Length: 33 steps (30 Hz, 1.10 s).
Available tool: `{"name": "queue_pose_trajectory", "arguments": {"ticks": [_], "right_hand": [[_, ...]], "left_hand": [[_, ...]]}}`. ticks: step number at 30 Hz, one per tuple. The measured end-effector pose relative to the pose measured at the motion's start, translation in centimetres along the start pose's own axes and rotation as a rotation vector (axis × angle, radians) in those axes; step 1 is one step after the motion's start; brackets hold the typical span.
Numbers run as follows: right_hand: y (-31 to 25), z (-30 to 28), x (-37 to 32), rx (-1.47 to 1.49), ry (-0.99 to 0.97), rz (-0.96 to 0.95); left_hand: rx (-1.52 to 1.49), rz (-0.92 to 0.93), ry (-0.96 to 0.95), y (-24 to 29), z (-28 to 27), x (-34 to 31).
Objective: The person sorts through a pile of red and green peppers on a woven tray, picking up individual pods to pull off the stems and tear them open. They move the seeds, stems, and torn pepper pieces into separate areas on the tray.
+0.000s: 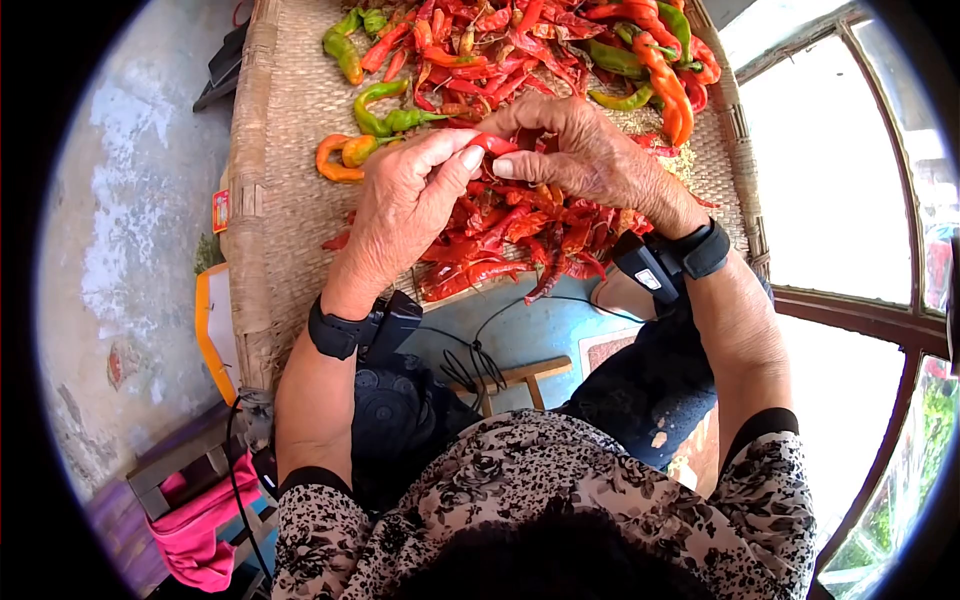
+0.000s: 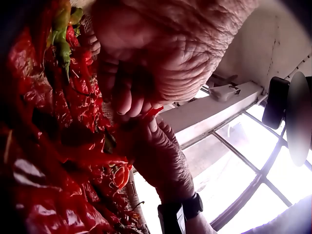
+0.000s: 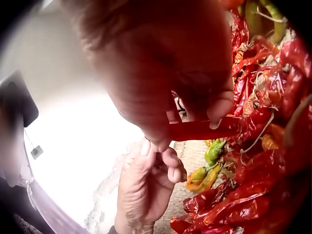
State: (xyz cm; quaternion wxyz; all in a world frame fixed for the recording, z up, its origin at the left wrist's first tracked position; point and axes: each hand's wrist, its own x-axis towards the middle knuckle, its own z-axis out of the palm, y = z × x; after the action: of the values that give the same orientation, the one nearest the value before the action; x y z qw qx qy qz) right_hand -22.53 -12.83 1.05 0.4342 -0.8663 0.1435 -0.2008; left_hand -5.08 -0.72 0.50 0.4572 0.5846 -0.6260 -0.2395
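Note:
A red chili pepper (image 1: 495, 144) is held between both hands, above a heap of wrinkled red chilies (image 1: 500, 225). My left hand (image 1: 405, 190) pinches one end of it between thumb and fingers. From the other side my right hand (image 1: 585, 160) grips the same chili, its thumb pointing toward the left thumb. The right wrist view shows the red pod (image 3: 202, 129) running along under the right fingers, with the left fingertips (image 3: 161, 146) meeting the right thumb. Part of the pod is hidden by the fingers.
The chilies lie on a woven tray (image 1: 290, 190) with a raised rim. Green chilies (image 1: 375, 110) and orange ones (image 1: 335, 160) lie at its left, and larger peppers (image 1: 670, 80) at its right. A wooden stool (image 1: 530, 375), black cables (image 1: 475, 365) and a window (image 1: 830, 170) are nearby.

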Motion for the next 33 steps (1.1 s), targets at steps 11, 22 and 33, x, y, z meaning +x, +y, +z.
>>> {"name": "queue_pose_trajectory", "arguments": {"ticks": [11,22,33], "right_hand": [[-0.1,-1.3,-0.3,0.032,-0.475,0.221],[1.5,-2.9,-0.4,0.049,0.108,0.133],[-2.0,-5.6,-1.0,0.518,0.537,0.191]], "left_hand": [[0.550,-0.002,-0.069,-3.4,-1.0,-0.2],[0.844,0.003,-0.009,-5.4,-1.4,0.6],[0.679,0.224,-0.144,-1.3,0.9,1.7]]}}
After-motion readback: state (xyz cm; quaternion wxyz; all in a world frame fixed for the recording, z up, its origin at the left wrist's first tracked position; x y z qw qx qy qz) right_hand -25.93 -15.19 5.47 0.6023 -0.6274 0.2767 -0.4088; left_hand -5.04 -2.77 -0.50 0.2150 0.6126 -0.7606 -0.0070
